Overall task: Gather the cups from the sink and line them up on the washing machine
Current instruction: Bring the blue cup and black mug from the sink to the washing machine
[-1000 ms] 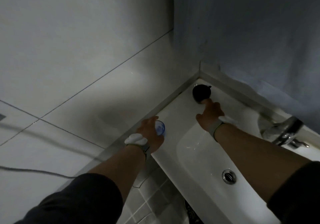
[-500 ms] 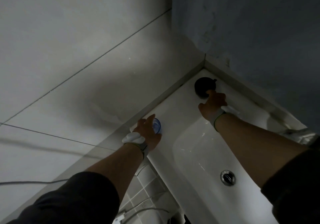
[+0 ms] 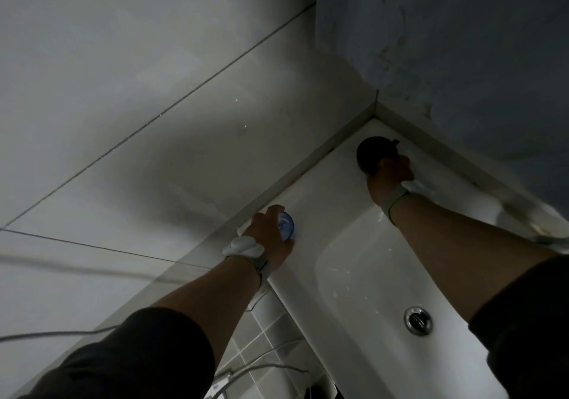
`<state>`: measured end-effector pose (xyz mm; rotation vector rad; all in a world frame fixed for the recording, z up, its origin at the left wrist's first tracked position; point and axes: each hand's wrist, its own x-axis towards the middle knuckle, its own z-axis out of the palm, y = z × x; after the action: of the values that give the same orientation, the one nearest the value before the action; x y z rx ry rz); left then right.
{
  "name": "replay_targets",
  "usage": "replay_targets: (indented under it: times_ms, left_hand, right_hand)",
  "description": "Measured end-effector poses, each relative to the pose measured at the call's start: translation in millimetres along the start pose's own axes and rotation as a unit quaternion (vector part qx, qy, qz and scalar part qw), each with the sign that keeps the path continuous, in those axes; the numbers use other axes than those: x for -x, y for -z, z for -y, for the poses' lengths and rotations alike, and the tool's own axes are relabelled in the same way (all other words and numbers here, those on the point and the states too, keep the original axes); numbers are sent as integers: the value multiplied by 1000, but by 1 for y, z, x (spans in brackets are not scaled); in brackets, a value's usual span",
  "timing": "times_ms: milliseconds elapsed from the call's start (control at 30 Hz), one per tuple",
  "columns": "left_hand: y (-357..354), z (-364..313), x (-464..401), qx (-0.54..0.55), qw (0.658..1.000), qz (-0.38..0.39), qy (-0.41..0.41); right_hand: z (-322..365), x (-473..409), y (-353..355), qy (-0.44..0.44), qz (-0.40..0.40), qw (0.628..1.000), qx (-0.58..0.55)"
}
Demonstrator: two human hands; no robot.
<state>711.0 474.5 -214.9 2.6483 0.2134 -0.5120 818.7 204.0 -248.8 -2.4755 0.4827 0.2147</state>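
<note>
Early still: left hand (image 3: 271, 238) grips the blue cup (image 3: 287, 230), right hand (image 3: 389, 173) grips the black cup (image 3: 374, 153) on the sink (image 3: 323, 183) ledge; washing machine unseen, nothing lined up.

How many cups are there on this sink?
2: a blue cup on the sink's left rim in the left hand, a black cup in the back corner at the right hand.

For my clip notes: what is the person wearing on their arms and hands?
Both hands are bare. The left hand has a grey wrist strap carrying a white lumpy piece; the right hand has a grey wristband. Dark sleeves are pushed up, leaving both forearms bare.
</note>
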Motion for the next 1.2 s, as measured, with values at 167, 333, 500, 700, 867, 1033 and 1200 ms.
replay_targets:
  times_ms: [167,333,500,700,867,1033,1200]
  left_hand:
    - [4,2,7,-32,999,4,-2]
    - [12,3,20,-32,999,13,-3]
    - [18,3,42,-41,998,-26,-39]
    - [21,2,68,-49,997,-22,-57]
    - [23,14,94,-36,995,7,-97]
    - [30,19,143,-50,988,46,-142]
    - [29,29,206,-88,972,59,-208]
  right_hand:
    - [3,8,4,10,15,1000,-3]
    - [10,35,7,48,41,998,-4]
    - [12,78,2,75,41,996,-19]
    - [4,139,-3,103,47,992,-47]
    - [-2,197,-3,114,34,993,-17]
    - [-16,274,-2,77,-10,995,-57]
    - [-43,355,7,67,-30,997,-18]
